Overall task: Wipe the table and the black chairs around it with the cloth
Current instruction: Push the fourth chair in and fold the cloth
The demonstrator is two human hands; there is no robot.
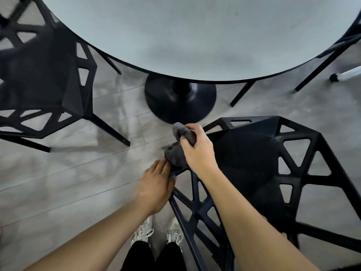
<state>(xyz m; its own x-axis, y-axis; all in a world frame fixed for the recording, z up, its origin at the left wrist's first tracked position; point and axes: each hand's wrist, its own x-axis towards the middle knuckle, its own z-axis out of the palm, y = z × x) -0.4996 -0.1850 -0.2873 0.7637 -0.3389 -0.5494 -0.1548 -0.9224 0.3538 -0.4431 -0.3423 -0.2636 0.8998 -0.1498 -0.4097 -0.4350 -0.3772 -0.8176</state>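
round pale grey table top with a thin black edge (195,36) fills the 12 o'clock part of the head view; its black disc-shaped pedestal base (180,98) stands on the light grey plank floor (68,173) just below the near rim; black angular chair with triangular cut-outs, nearest the person (254,163), sits from centre toward 4 o'clock; a second black angular cut-out chair (45,81) at 9 to 10 o'clock, partly tucked under the table rim; thin black legs of a third chair (320,65) at 2 o'clock, the rest out of view; a white tube with a dark caster (345,74) beside them.

right hand (197,147) at centre, fingers curled round a bunched dark grey cloth (175,153), holding it against the near chair's corner at its 10 o'clock side; cloth hangs both above and below the fist; left hand (156,188) just below at 7 o'clock of the cloth, fingers wrapped over the chair's frame edge, fingertips touching the cloth; view slightly blurred.

white laced shoes (142,231) and black trousers (152,257) at 6 o'clock.
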